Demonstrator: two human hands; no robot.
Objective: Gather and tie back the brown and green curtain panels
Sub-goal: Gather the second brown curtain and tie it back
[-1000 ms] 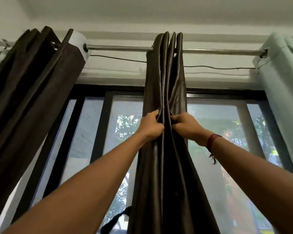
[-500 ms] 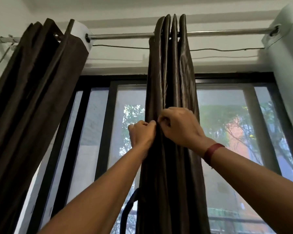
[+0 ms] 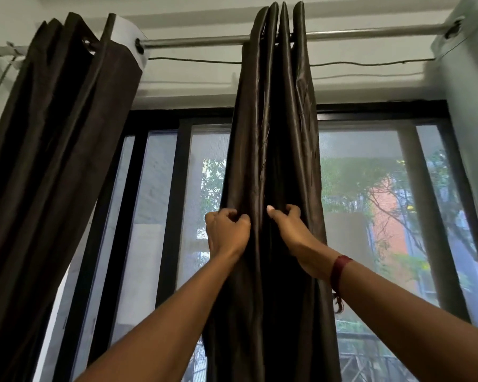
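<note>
left hand (image 3: 226, 232) + right hand (image 3: 293, 232) | gripping folds | brown curtain panel (image 3: 273, 133) | rod (image 3: 370, 33)

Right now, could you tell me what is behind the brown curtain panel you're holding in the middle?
Behind the middle brown curtain panel is the black-framed window, with trees and a reddish building showing on either side. What lies directly behind the folds is covered. Both the left hand and right hand grip it.

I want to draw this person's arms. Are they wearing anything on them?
Both arms are bare, no sleeves in view. The right wrist wears a dark red thread band with loose ends dangling below it. The left hand and its wrist wear nothing: no ring, watch or glove shows.
</note>
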